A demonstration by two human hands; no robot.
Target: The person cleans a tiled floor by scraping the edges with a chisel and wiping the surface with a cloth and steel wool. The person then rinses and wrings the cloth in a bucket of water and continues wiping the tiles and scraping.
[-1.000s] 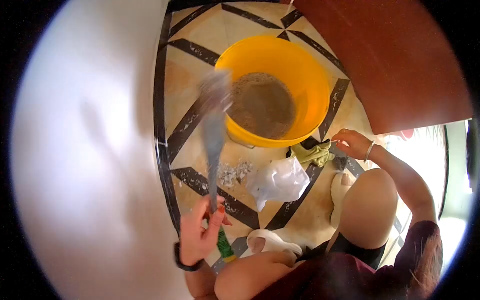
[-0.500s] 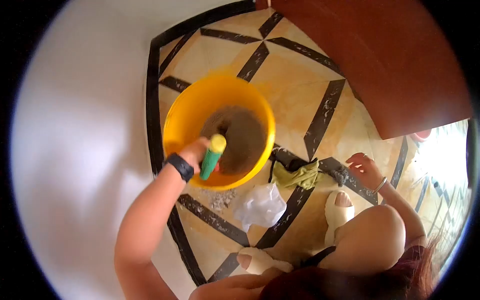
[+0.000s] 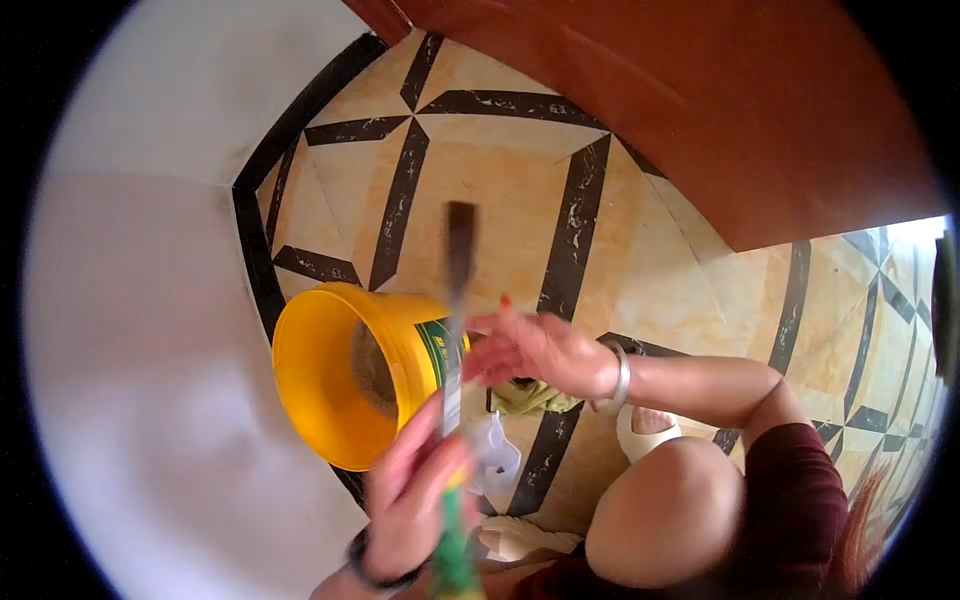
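My left hand [image 3: 415, 495], with a black wristband, is wrapped round a long metal tool [image 3: 455, 310] with a green and yellow handle. The tool points up the view and is blurred; its far end is dark and flat. My right hand [image 3: 545, 350], wearing a silver bracelet, has its fingers spread beside the metal shaft; whether they touch it is unclear. The yellow bucket [image 3: 320, 400] leans on its side to the left of both hands, with a grey-brown material [image 3: 372, 370] inside.
A green cloth [image 3: 535, 397] and a white plastic bag [image 3: 497, 455] lie on the patterned tile floor [image 3: 490, 160] below my right hand. A white wall [image 3: 150, 330] stands at the left. A red-brown panel [image 3: 740, 110] fills the upper right.
My left hand has brought the tool out of the bucket and back towards me. My right hand has moved left to the shaft. The bucket has gone from upright to tilted.
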